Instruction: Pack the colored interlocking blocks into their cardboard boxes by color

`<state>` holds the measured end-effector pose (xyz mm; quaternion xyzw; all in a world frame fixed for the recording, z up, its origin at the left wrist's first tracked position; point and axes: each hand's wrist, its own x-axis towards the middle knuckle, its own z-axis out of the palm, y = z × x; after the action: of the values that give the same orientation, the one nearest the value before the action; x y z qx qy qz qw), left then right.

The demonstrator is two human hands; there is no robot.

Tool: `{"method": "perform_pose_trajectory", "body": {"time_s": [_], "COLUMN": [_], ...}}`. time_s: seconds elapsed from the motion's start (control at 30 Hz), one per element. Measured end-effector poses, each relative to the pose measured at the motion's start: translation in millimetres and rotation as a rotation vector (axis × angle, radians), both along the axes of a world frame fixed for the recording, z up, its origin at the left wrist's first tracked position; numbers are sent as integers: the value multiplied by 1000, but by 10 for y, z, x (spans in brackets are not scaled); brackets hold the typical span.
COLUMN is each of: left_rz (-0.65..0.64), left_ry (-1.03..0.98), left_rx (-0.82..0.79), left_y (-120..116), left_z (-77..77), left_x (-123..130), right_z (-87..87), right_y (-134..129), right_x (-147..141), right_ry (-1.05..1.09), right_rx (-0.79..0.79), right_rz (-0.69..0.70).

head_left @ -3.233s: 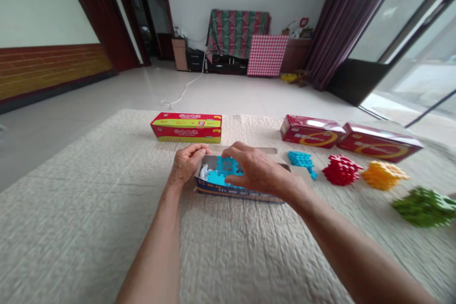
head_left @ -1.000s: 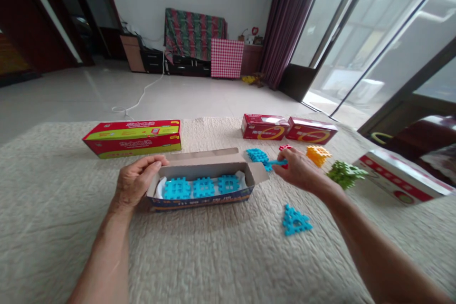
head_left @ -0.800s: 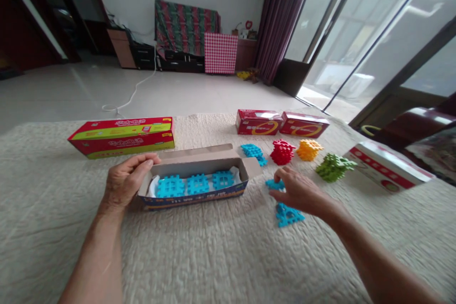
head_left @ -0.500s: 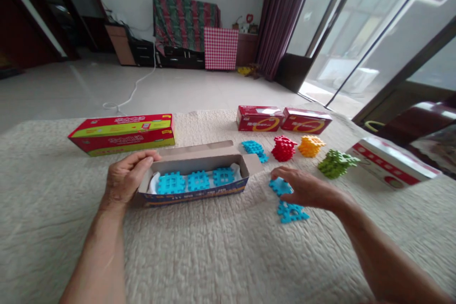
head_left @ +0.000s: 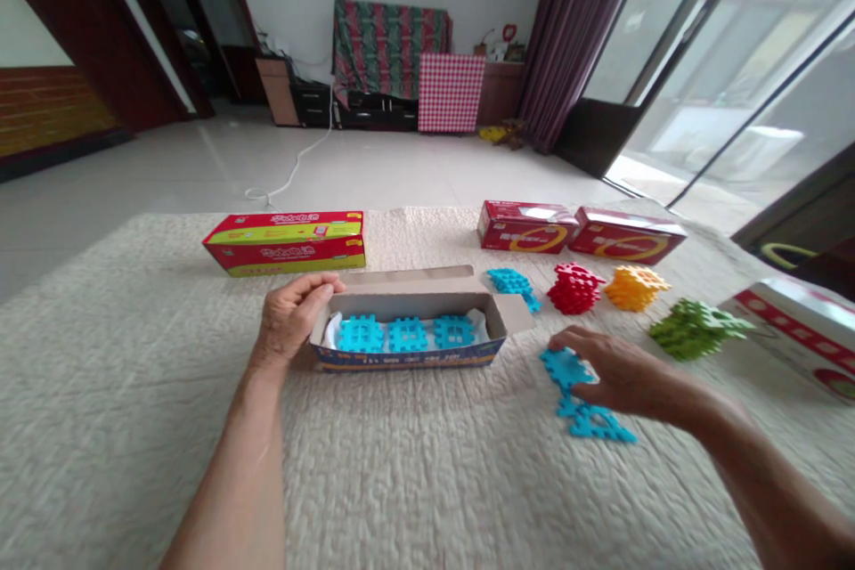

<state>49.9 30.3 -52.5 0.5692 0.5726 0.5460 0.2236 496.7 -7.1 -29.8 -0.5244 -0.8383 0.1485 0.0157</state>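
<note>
An open blue cardboard box (head_left: 407, 360) lies on the quilted cover, with three blue lattice pieces (head_left: 408, 335) in a row inside on white lining. My left hand (head_left: 294, 312) pinches the box's left end flap. To the right, my right hand (head_left: 607, 370) reaches over a loose blue piece (head_left: 565, 367), fingertips and thumb at its edges. Another blue piece (head_left: 594, 421) lies flat just nearer to me, touching or overlapping the first. Behind the box's right flap sits a stack of blue pieces (head_left: 513, 287).
Red (head_left: 573, 289), yellow (head_left: 634, 288) and green (head_left: 696, 329) stacks stand at the right. Two red boxes (head_left: 527, 230) are behind them, a red-and-yellow box (head_left: 287, 245) at the back left, and a white-and-red box (head_left: 794, 329) at the far right.
The view has swung left, so everything appears further right. My right hand has settled closer around the loose blue piece. My left hand still holds the box flap.
</note>
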Motion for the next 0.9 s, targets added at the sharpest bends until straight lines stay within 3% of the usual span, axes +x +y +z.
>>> {"method": "perform_pose_trajectory", "body": {"time_s": [0.1,0.23,0.33,0.43,0.53,0.63,0.9], "left_rz": [1,-18,-32,-21,-20,-24,-26], "left_ry": [-4,-12,-10,0,5,3,-12], "left_rx": [2,13,24,23,18,19,16], "left_y": [3,-4,-8,-6,-1,2,6], "left_z": [-2,6,19,26,26,24,24], "left_x": [4,20,33,39,39,41,50], "right_z": [50,305,561,719,738,673,579], "right_y": [43,112,122,120,147,193,239], "right_x": [70,26,-352,-932,-1445,-1735,-1835], "right_ry": [-25,-9,93,187,204,167,135], "right_rx": [54,336,464,434,366,316,289], "right_rz": [-44,-130,-66,83,195,234,252]}}
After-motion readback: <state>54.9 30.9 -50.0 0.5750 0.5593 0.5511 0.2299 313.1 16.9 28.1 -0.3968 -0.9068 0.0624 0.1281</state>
